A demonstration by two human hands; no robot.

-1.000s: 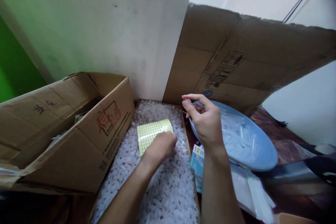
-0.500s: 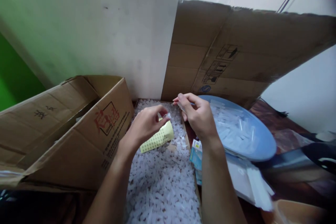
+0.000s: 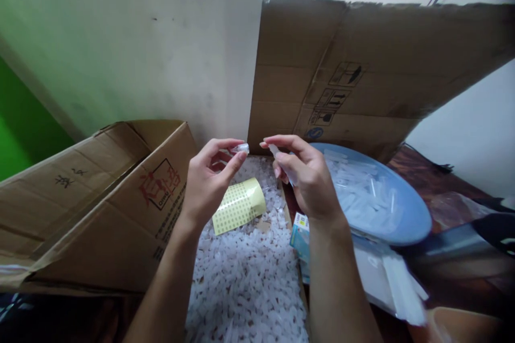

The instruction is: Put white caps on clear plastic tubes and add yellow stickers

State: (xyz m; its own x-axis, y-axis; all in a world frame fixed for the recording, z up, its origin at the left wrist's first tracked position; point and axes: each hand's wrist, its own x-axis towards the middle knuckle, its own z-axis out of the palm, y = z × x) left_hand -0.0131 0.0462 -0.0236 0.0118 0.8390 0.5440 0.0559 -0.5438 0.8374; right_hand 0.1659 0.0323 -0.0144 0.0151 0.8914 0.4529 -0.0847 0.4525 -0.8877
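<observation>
Between the thumb and forefinger of my left hand (image 3: 214,172) is a small clear plastic piece (image 3: 241,148). My right hand (image 3: 302,171) pinches a small whitish plastic piece (image 3: 274,151), its far end partly hidden by the fingers. The two pieces are a short gap apart, at about the same height. Below them a curled yellow sticker sheet (image 3: 240,207) with rows of small marks lies on a bed of many small translucent white pieces (image 3: 245,284) in a shallow box.
An open cardboard box (image 3: 116,214) stands at the left. To the right are a blue round tray (image 3: 418,220) of clear pieces, a small blue-white box (image 3: 301,238) and white packets (image 3: 402,284). A large cardboard sheet (image 3: 298,86) leans behind.
My left hand has risen and turned, showing the clear piece more plainly. The whitish piece in my right hand is now in clearer view. The view has shifted slightly.
</observation>
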